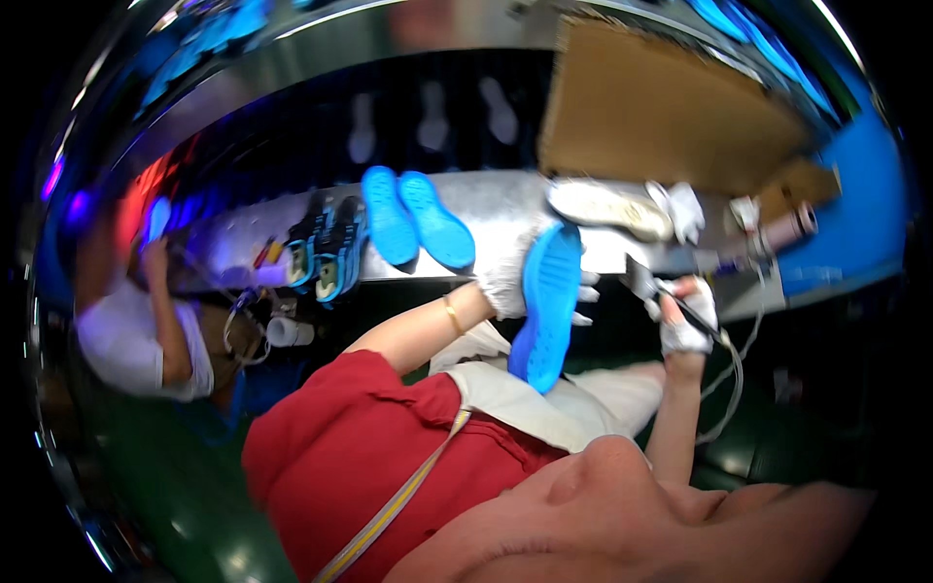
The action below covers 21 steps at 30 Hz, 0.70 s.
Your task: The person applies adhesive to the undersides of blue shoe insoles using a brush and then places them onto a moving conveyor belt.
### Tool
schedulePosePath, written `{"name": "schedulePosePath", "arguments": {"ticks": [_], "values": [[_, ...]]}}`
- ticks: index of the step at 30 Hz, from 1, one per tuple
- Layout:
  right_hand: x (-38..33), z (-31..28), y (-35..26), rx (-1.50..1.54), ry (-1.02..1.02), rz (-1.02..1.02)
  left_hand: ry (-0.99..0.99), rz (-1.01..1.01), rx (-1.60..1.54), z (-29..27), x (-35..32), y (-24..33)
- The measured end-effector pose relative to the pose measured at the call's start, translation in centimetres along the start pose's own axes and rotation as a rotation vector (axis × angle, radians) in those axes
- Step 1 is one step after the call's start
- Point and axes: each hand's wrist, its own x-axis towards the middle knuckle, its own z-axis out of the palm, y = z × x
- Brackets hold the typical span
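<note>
Nearest the camera, a red top and a pale apron fill the lower frame. Above them, the left hand (pixel 510 277), gloved in white, has its fingers closed around a blue shoe sole (pixel 546 306), held upright with its flat face toward the viewer; the heel end hangs below the fingers, over the lap. The right hand (pixel 683 316), also gloved, has its fingers wrapped tight on a slim dark-handled tool (pixel 695 316), apparently a brush, whose tip points toward the sole's edge. A thin cable (pixel 731 374) trails down below those fingers.

Judgement: the work goes best if the sole is kept steady and square to the tool, gripped at the rim so the face remains free, with the tool moved in even passes.

Beyond the fingers runs a metal counter (pixel 496 199). On it, left of the left-hand fingers, lie two more blue soles (pixel 416 219) and a pair of dark-and-blue shoes (pixel 326 248); directly above the fingers sits a pale sole (pixel 607 207) with white gloves (pixel 680 207) beside it. Farther back stands a brown cardboard sheet (pixel 661 107). At far left, another person in a white shirt (pixel 126 340) works at the same counter. The floor is green.
</note>
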Motion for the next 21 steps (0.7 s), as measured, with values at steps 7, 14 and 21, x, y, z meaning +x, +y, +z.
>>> {"name": "schedulePosePath", "arguments": {"ticks": [7, 14, 21], "values": [[1.8, 3.7, 0.4, -0.415, -0.046, -0.111, -0.004, 0.232, 0.062, 2.0, 2.4, -2.5], [0.8, 5.5, 1.9, -0.279, 0.05, -0.261, 0.465, 0.456, 0.197, -0.3, 6.0, -4.2], [-0.4, 4.9, 1.0, -0.442, -0.008, -0.351, 0.343, 0.373, 0.33, 1.4, 4.4, -3.3]]}}
